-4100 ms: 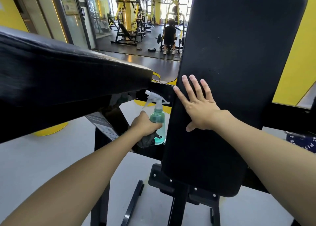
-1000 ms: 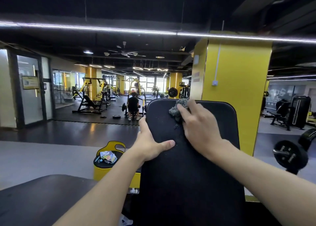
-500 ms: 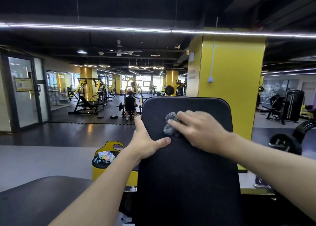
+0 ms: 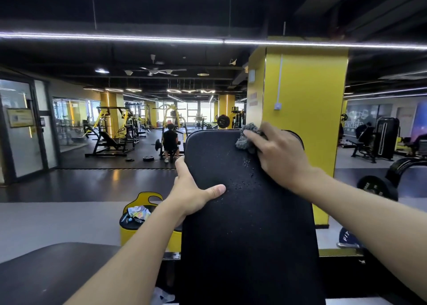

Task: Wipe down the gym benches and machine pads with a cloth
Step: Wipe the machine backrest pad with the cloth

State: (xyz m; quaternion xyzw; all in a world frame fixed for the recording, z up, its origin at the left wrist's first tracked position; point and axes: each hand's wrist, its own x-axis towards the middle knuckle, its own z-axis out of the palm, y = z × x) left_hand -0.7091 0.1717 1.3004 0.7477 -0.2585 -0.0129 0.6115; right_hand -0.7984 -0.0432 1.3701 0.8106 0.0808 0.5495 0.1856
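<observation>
We have one wide-angle camera, worn on the head, facing forward roughly level, close before the upright black padded bench back [image 4: 245, 223], the glossy dark gym floor [image 4: 92, 184] stretching beyond.

I see a grey cloth [image 4: 247, 139] against the black pad [image 4: 245, 223], flecked with pale droplets, a yellow pillar [image 4: 307, 101] behind, and a yellow bin [image 4: 147, 197] with a black top.

Gym background stuff
Big yellow pillar [image 4: 305, 92] straight ahead, yellow bin [image 4: 129, 232] with clutter on top lower left — someone seated [image 4: 170, 140] at a far machine, weight plate [image 4: 375, 186] off right.
</observation>
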